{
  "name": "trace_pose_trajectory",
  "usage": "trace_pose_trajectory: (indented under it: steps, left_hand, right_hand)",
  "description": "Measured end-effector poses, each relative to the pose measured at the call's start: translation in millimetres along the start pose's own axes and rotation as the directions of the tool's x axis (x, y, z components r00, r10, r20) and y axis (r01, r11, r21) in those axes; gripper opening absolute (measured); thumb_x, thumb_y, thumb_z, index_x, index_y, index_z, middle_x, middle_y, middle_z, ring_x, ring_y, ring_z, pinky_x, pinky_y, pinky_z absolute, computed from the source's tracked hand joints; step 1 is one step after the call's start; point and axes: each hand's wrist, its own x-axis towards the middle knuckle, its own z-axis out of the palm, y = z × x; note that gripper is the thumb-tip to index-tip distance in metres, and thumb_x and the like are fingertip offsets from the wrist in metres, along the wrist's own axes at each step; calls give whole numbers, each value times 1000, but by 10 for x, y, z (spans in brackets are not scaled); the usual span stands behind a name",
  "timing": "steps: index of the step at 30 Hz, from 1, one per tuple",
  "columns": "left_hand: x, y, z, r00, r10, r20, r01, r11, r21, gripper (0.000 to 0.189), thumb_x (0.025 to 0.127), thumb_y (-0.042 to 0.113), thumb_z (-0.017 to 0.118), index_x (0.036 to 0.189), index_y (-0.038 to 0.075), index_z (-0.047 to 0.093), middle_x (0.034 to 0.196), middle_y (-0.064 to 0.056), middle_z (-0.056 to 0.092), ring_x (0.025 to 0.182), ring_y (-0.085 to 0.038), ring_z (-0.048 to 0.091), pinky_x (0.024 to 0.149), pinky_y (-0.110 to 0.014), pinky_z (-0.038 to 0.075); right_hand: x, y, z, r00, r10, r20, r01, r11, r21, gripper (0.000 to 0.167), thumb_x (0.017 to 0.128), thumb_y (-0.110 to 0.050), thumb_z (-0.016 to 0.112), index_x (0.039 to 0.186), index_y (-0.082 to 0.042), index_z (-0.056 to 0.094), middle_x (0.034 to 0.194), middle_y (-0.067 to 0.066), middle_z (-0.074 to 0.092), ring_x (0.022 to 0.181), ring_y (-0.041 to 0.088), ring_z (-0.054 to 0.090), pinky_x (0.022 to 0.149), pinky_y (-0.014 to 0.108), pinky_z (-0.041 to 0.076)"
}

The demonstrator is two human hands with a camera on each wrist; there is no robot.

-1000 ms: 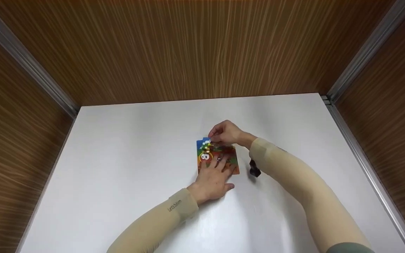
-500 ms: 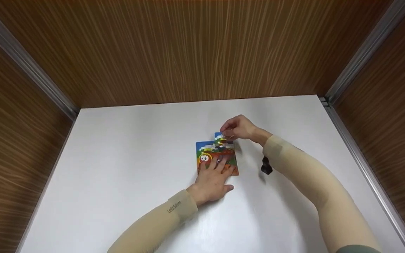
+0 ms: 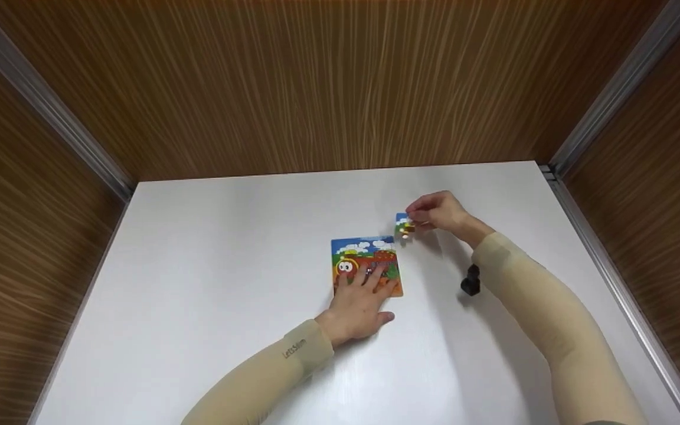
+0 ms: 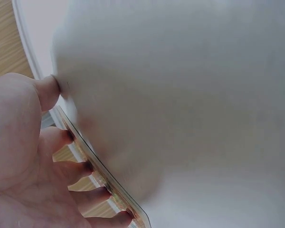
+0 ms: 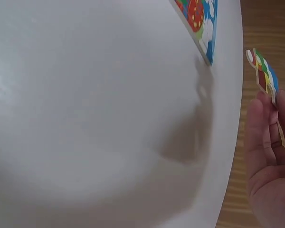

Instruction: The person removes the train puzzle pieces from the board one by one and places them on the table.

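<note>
A flat, square puzzle board (image 3: 363, 245) printed with a red round-eyed character, green ground and a blue cloudy sky lies on the table. My left hand (image 3: 355, 310) is spread over its lower half, fingertips pressing on the picture and thumb off to the side. In the left wrist view those fingertips meet the board's near edge (image 4: 107, 173). Past the board's upper right corner, my right hand (image 3: 443, 211) pinches a small puzzle piece (image 3: 402, 223) between thumb and fingers. The right wrist view shows the piece's wavy edge (image 5: 259, 71) and its blue, white, green and brown print.
The white tabletop (image 3: 222, 265) stretches around the board. Wood-grain panels (image 3: 340, 88) rise at the back and both sides, with metal rails (image 3: 611, 283) along the side edges. A small black object (image 3: 471, 282) shows beside my right sleeve.
My right hand has drawn the puzzle piece away from over the board's top, up and to the right, so the board's upper part now shows. My left hand stays put.
</note>
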Motion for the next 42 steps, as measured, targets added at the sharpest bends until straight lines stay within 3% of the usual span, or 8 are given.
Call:
trace_pose_trajectory:
  steps: [5,9,26,42]
  left_hand:
    - [0,3,4,1000,0,-6,0,1000,13,75,113,63,54,179,34,32,191,-6,21,177,-42,20,134,-75,30]
    - [-7,0,-1,1000,4,-9,-4,1000,20,74,113,62,53,179,34,33,191,-6,21,177,-42,21,134,-75,31]
    - [8,11,13,1000,-13,11,12,999,32,73,113,63,50,179,35,32,192,-4,20,178,-40,19,137,-73,27]
    - [-5,9,-4,1000,-11,16,11,1000,17,74,114,63,50,179,35,30,192,-5,19,178,-41,18,136,-75,26]
  right_hand:
    - [-50,153,-86,997,69,-30,-69,997,18,25,110,-13,73,131,0,77,120,9,78,97,12,77,89,28,68]
    - [-76,254,-104,995,97,-38,-97,995,-4,25,110,-13,72,132,-1,77,123,12,77,98,15,75,88,26,68]
    - [-3,378,-16,996,53,-66,-63,984,-164,23,106,-14,76,122,1,82,104,6,80,87,12,66,74,20,57]
    - [11,358,15,996,40,-77,-58,968,-244,21,107,-13,73,122,-2,83,115,15,80,95,18,70,77,21,59]
